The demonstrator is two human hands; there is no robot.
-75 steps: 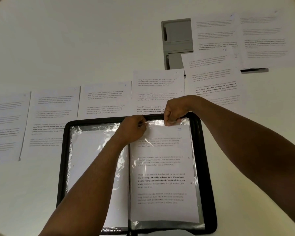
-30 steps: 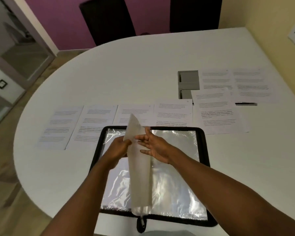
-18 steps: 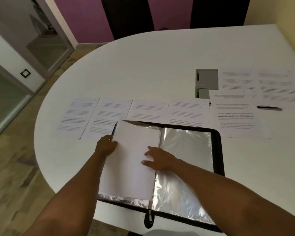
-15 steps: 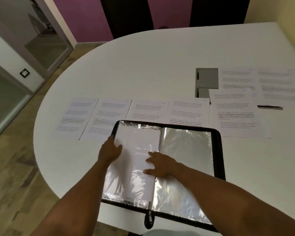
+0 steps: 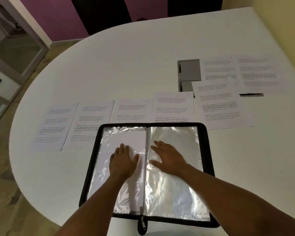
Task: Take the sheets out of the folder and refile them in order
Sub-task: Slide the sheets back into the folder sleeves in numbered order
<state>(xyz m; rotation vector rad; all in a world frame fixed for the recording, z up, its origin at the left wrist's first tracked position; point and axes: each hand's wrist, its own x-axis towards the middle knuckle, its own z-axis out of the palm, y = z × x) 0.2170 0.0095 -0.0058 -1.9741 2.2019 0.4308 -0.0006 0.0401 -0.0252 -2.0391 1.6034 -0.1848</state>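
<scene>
Centrally, a black zip folder lies open on the white table, w/ both hands laid flat and fingers straight, grasping nothing: left hand on the left plastic sleeve, which shows a blank white sheet inside, right hand on the right sleeve, just beside the spine. Behind the folder, printed sheets lie in a row, approx. edge to edge, w/ three more overlapping at far right beside a grey recess in the tabletop.
</scene>
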